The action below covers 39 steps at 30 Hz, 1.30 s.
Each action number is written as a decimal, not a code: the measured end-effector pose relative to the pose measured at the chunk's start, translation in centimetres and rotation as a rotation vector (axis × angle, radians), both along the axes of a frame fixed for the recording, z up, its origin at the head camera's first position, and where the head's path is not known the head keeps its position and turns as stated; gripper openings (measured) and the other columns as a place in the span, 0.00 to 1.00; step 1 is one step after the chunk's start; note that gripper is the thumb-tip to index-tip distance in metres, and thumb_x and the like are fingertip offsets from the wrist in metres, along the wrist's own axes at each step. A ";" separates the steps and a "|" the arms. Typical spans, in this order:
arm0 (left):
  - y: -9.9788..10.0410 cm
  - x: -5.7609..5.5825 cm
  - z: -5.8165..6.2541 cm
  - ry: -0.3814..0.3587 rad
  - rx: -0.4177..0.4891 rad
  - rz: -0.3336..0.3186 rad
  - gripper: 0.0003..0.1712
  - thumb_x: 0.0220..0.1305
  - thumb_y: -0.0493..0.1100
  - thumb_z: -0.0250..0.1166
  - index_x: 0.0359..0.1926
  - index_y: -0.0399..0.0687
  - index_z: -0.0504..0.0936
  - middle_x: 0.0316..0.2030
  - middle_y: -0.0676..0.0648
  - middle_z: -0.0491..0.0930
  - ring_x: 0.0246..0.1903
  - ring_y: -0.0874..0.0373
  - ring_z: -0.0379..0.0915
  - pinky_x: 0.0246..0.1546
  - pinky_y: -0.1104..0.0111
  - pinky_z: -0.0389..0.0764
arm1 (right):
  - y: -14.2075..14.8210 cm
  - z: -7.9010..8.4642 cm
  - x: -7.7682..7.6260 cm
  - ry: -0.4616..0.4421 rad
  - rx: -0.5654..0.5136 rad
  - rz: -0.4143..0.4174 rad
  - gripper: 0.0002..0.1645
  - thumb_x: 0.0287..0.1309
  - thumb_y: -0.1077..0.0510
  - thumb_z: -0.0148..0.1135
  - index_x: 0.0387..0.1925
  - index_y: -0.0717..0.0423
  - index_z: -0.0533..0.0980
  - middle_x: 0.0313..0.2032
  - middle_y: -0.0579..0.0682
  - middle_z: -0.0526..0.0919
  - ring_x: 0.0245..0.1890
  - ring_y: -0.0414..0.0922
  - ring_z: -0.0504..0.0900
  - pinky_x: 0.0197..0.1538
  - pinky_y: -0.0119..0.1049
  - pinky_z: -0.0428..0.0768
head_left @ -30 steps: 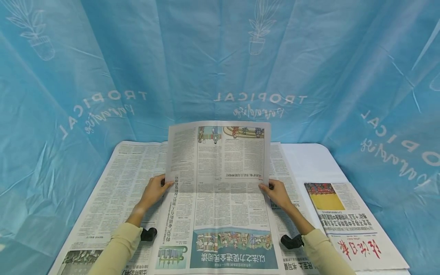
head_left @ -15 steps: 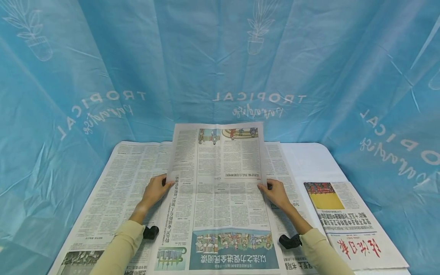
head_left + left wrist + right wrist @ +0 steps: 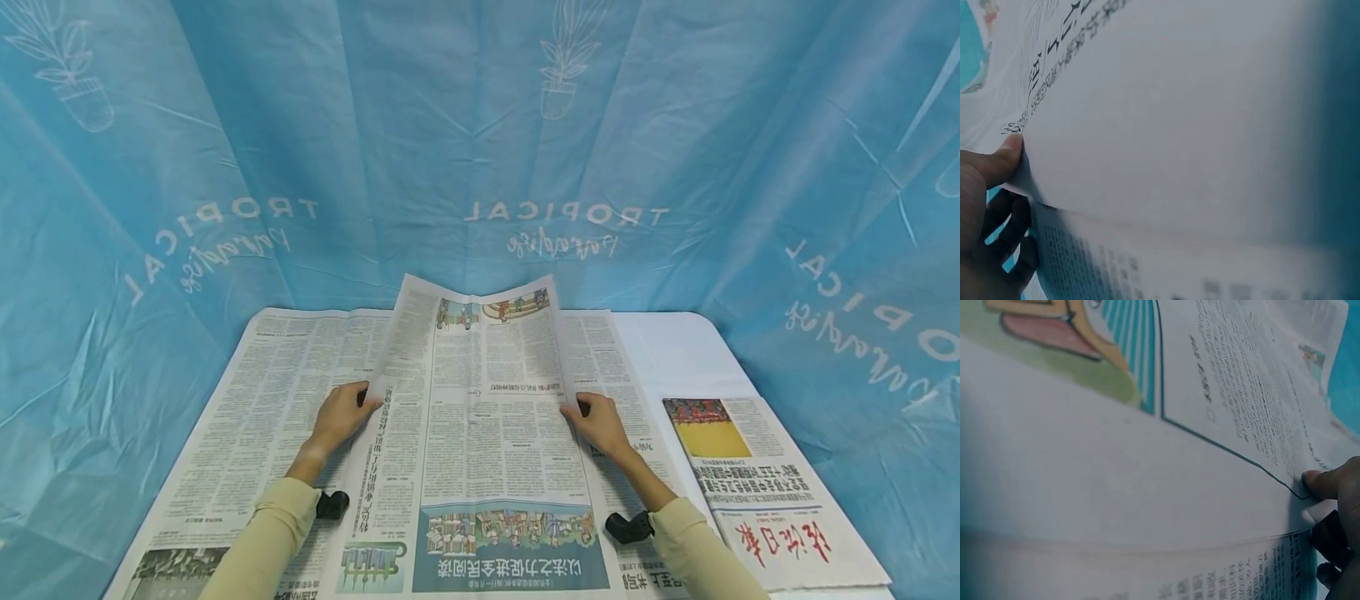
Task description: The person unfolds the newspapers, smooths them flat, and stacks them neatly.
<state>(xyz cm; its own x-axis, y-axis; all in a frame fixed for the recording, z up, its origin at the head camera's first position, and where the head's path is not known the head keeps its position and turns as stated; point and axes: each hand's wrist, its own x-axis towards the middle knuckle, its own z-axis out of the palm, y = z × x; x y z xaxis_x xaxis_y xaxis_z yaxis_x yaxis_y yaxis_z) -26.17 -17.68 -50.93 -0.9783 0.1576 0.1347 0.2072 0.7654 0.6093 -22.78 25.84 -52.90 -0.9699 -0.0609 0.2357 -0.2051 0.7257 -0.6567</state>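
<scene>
A printed newspaper sheet stretches between the two hands, its far part raised off the table and bent up at both corners. My left hand pinches its left edge between thumb and fingers; in the left wrist view the thumb lies on top of the paper. On the opposite edge, my right hand pinches the sheet the same way, and the right wrist view shows that thumb on the paper. Beneath lies a wider spread newspaper.
A folded newspaper with red title characters lies at the right on the white table. Blue printed curtains hang behind and at both sides. A black wrist device sits at the right sleeve, with another at the left.
The raised far part of the sheet has dipped in the middle and narrowed, its corners bending inward and its top edge sinking. Both hands keep their grip and have barely moved.
</scene>
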 end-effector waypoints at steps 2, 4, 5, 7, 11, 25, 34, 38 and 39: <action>0.0 0.0 0.0 0.011 -0.034 0.024 0.11 0.57 0.45 0.65 0.36 0.42 0.80 0.23 0.47 0.78 0.18 0.60 0.68 0.21 0.68 0.67 | -0.1 0.0 0.0 0.002 0.020 -0.017 0.08 0.54 0.56 0.64 0.26 0.57 0.78 0.22 0.49 0.80 0.17 0.39 0.71 0.21 0.31 0.68; 0.1 0.0 0.1 0.017 -0.069 0.048 0.14 0.56 0.46 0.66 0.39 0.41 0.79 0.23 0.46 0.79 0.18 0.60 0.69 0.20 0.68 0.67 | -0.2 0.0 0.0 0.000 0.041 -0.036 0.09 0.53 0.55 0.65 0.25 0.57 0.77 0.20 0.49 0.78 0.15 0.40 0.69 0.20 0.31 0.66; 0.2 0.1 0.2 0.013 -0.083 0.059 0.16 0.56 0.47 0.66 0.40 0.40 0.79 0.23 0.46 0.79 0.17 0.60 0.68 0.20 0.67 0.67 | -0.2 0.0 0.0 -0.002 0.046 -0.046 0.09 0.53 0.55 0.65 0.25 0.57 0.77 0.20 0.48 0.78 0.15 0.39 0.69 0.20 0.31 0.66; 0.3 0.2 0.5 0.002 -0.114 0.082 0.20 0.55 0.48 0.67 0.43 0.39 0.77 0.21 0.47 0.77 0.16 0.59 0.67 0.19 0.67 0.66 | -0.4 0.2 0.1 -0.011 0.050 -0.071 0.09 0.52 0.55 0.65 0.25 0.57 0.77 0.18 0.48 0.77 0.15 0.40 0.68 0.20 0.31 0.65; 0.7 0.4 1.2 -0.063 -0.159 0.144 0.23 0.54 0.49 0.67 0.42 0.37 0.72 0.18 0.45 0.74 0.14 0.56 0.66 0.17 0.66 0.63 | -0.7 0.8 0.5 -0.054 0.028 -0.121 0.11 0.53 0.53 0.64 0.25 0.58 0.77 0.15 0.48 0.74 0.13 0.40 0.66 0.18 0.32 0.64; 1.1 0.9 2.0 -0.122 -0.191 0.242 0.21 0.52 0.52 0.67 0.24 0.42 0.69 0.17 0.45 0.70 0.17 0.51 0.66 0.23 0.59 0.62 | 1.8 2.5 4.3 -0.577 -0.380 -0.081 0.18 0.51 0.50 0.65 0.30 0.63 0.80 0.13 0.47 0.75 0.06 0.38 0.55 0.12 0.30 0.56; 0.9 0.9 1.9 -0.143 -0.165 0.228 0.21 0.54 0.52 0.66 0.25 0.41 0.68 0.17 0.44 0.68 0.16 0.52 0.64 0.15 0.63 0.61 | 2.2 1.4 4.9 -0.641 -0.413 -0.111 0.29 0.48 0.51 0.67 0.46 0.67 0.73 0.16 0.45 0.77 0.07 0.36 0.59 0.13 0.29 0.55; 1.0 1.0 1.8 -0.145 -0.164 0.213 0.21 0.55 0.52 0.65 0.27 0.40 0.68 0.18 0.44 0.70 0.16 0.52 0.66 0.15 0.63 0.61 | 2.5 1.1 5.2 -0.637 -0.414 -0.095 0.29 0.48 0.50 0.68 0.46 0.67 0.73 0.13 0.44 0.74 0.07 0.36 0.59 0.13 0.29 0.56; 1.0 1.0 1.9 -0.145 -0.167 0.212 0.21 0.55 0.52 0.65 0.27 0.39 0.68 0.18 0.43 0.70 0.16 0.52 0.67 0.16 0.63 0.62 | 2.5 1.0 5.3 -0.636 -0.414 -0.080 0.30 0.48 0.50 0.67 0.46 0.67 0.73 0.13 0.44 0.75 0.07 0.36 0.59 0.13 0.29 0.56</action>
<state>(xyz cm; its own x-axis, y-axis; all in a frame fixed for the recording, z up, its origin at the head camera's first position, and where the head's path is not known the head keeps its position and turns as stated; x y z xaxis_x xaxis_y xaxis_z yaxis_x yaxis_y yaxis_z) -25.19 -16.69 -49.08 -0.9989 -0.0436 -0.0199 -0.0478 0.8744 0.4829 -17.50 28.38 -51.87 -0.9244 -0.0131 -0.3812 0.3461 0.3913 -0.8527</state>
